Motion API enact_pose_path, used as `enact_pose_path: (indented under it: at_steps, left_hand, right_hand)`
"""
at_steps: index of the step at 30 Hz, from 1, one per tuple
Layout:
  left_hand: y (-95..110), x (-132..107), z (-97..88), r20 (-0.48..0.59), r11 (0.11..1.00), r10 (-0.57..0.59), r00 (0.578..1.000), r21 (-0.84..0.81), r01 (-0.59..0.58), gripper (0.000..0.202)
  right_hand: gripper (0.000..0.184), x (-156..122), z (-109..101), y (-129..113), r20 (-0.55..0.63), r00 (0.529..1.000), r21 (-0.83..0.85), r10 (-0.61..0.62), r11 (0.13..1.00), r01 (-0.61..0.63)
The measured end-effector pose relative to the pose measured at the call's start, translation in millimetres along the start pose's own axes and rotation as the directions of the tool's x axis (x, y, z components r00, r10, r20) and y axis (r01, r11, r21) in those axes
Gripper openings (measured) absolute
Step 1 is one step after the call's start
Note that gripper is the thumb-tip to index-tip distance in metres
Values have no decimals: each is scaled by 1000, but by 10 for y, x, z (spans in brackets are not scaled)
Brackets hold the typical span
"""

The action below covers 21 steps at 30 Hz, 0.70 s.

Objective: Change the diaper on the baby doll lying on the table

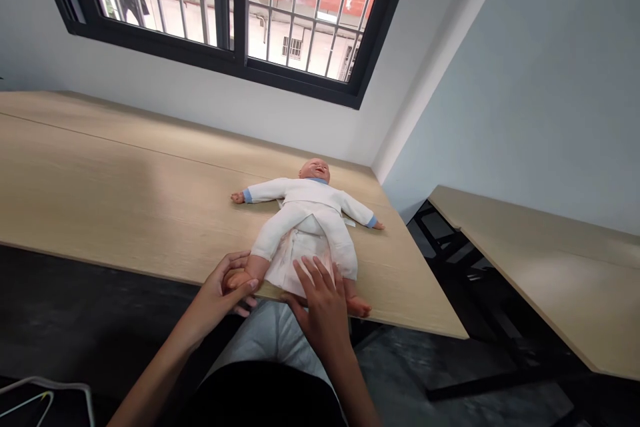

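Observation:
A baby doll (313, 193) lies on its back on the wooden table, its arms spread and its head toward the wall. It wears a white outfit with blue cuffs and collar. My left hand (227, 287) curls around the doll's bare foot (240, 279) at the table's front edge, thumb on one side and fingers on the other. Between the doll's legs lies a white cloth (287, 263), possibly a diaper. On the cloth rests my right hand (320, 300), palm down with its fingers spread, beside the doll's other foot (358, 307).
The long table (125, 180) stands against the wall under a barred window (240, 13). To the right is a second table (540, 267), with a gap between the two. White wire hangers (50, 383) show at the lower left.

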<state>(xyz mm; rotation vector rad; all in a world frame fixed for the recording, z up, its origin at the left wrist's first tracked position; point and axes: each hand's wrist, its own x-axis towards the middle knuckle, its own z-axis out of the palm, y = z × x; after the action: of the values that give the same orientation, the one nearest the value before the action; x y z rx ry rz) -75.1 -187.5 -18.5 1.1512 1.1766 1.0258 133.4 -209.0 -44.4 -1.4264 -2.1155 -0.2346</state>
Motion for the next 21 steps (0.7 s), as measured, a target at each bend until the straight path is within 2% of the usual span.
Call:
enact_pose_path:
  at_steps: [2, 4, 9, 14, 18, 21]
  left_hand:
    - [3, -8, 9, 14, 1000, -5, 1000, 8, 5, 78]
    - [3, -16, 16, 42, 1000, -5, 999, 21, 4, 80]
    - [-28, -27, 41, 91, 999, -18, 996, 30, 16, 82]
    - [-36, -35, 57, 75, 999, -42, 996, 8, 42, 85]
    - [-44, -27, 53, 58, 999, -51, 997, 17, 51, 87]
    - [-98, -13, 59, 25, 998, -20, 999, 61, 19, 80]
  right_hand:
    - [51, 52, 87, 38, 28, 1000, 24, -3, 1000, 2]
    - [59, 72, 141, 68, 39, 999, 45, -1, 999, -1]
    - [66, 31, 133, 30, -21, 1000, 8, -14, 1000, 14]
    - [67, 34, -14, -4, -131, 985, -53, -114, 993, 108]
    - [54, 167, -219, 42, -171, 962, -30, -211, 978, 209]
    - [42, 379, -425, 84, -168, 932, -109, -322, 946, 307]
